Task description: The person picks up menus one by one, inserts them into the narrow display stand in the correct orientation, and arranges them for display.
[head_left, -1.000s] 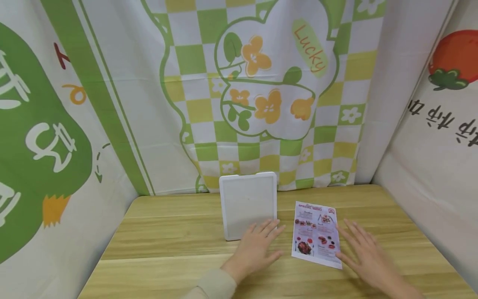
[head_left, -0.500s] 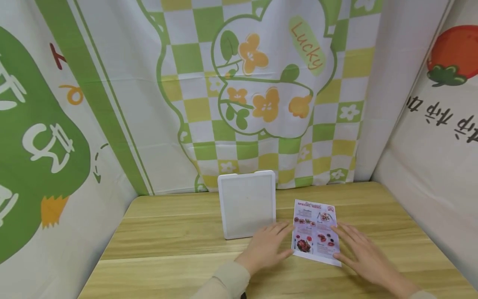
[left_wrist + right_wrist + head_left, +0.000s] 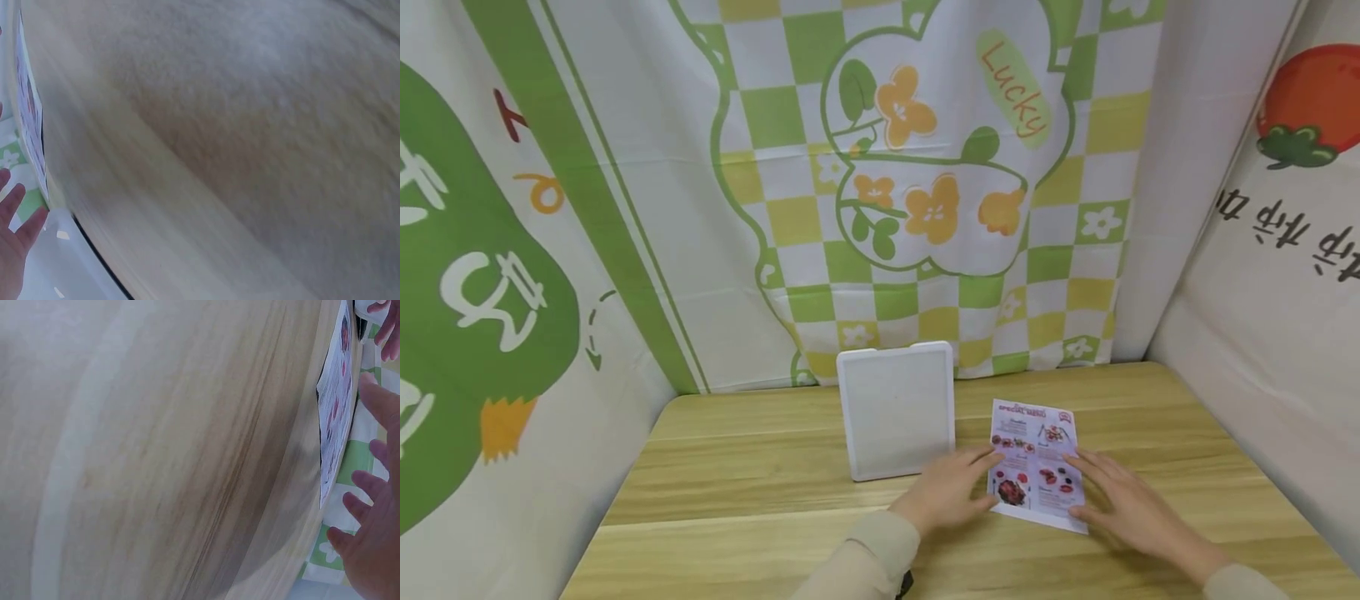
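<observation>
Head view: glossy printed menu leaflet (image 3: 1037,467) lies flat on pale wooden table (image 3: 737,467), long axis near-to-far, flanked by left hand (image 3: 951,492) touching its left edge and right hand (image 3: 1123,504) at its right edge, fingers of both extended, gripping nothing.

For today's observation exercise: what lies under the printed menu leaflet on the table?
Under the menu leaflet only the wooden table shows around its edges. Both hands, left and right, touch its sides. Anything directly beneath the sheet is covered and cannot be seen.
</observation>
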`<action>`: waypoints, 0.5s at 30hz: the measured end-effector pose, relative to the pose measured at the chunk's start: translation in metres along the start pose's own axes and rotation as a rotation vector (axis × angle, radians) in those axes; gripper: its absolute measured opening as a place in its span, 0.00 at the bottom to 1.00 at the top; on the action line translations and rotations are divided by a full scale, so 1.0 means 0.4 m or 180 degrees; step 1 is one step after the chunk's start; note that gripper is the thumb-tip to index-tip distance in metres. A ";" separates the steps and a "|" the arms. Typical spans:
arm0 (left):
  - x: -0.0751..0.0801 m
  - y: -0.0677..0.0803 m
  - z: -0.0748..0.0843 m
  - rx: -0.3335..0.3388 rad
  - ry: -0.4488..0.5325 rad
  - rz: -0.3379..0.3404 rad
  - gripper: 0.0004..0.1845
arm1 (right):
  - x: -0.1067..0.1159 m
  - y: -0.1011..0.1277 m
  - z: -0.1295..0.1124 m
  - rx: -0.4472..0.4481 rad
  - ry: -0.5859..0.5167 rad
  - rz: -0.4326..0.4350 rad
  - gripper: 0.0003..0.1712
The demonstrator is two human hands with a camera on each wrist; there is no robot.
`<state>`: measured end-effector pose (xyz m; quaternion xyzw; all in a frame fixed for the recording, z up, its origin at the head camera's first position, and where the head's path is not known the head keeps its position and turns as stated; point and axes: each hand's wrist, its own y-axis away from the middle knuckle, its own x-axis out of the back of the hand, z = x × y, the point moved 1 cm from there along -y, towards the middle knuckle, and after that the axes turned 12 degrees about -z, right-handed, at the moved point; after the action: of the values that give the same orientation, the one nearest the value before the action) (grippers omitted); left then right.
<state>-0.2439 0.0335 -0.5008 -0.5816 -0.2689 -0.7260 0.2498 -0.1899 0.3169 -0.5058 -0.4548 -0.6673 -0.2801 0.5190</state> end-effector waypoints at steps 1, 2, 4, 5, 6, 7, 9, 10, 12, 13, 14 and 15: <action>-0.002 -0.003 0.001 0.0008 0.0005 -0.0017 0.34 | 0.000 -0.003 0.001 -0.0036 -0.0008 -0.0040 0.43; -0.004 -0.005 0.003 0.0009 0.0008 -0.0029 0.34 | -0.001 -0.005 0.003 -0.0068 -0.0020 -0.0085 0.44; -0.009 -0.009 0.005 0.0016 0.0011 -0.0051 0.35 | -0.002 -0.009 0.005 -0.0124 -0.0062 -0.0164 0.45; -0.011 -0.011 0.006 0.0020 0.0018 -0.0063 0.34 | -0.004 -0.011 0.006 -0.0145 -0.0081 -0.0206 0.45; -0.014 -0.013 0.007 0.0025 0.0016 -0.0070 0.34 | -0.005 -0.013 0.007 -0.0166 -0.0100 -0.0242 0.46; -0.017 -0.014 0.008 0.0033 0.0017 -0.0084 0.34 | -0.006 -0.014 0.009 -0.0181 -0.0118 -0.0277 0.46; -0.022 -0.017 0.009 0.0054 0.0012 -0.0096 0.33 | -0.009 -0.016 0.011 -0.0173 -0.0139 -0.0333 0.46; -0.023 -0.018 0.009 0.0064 0.0010 -0.0096 0.33 | -0.010 -0.017 0.013 -0.0169 -0.0142 -0.0357 0.47; -0.028 -0.022 0.009 0.0079 -0.0020 -0.0090 0.33 | -0.012 -0.018 0.016 -0.0154 -0.0134 -0.0391 0.48; -0.029 -0.024 0.009 0.0083 -0.0037 -0.0090 0.33 | -0.013 -0.019 0.017 -0.0139 -0.0132 -0.0403 0.48; -0.031 -0.026 0.010 0.0082 -0.0058 -0.0085 0.32 | -0.013 -0.019 0.018 -0.0123 -0.0137 -0.0413 0.48; -0.033 -0.028 0.010 0.0083 -0.0072 -0.0088 0.32 | -0.013 -0.018 0.020 -0.0117 -0.0142 -0.0422 0.48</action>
<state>-0.2460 0.0452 -0.5140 -0.5827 -0.2891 -0.7192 0.2442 -0.1997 0.3187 -0.5124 -0.4252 -0.7021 -0.3159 0.4759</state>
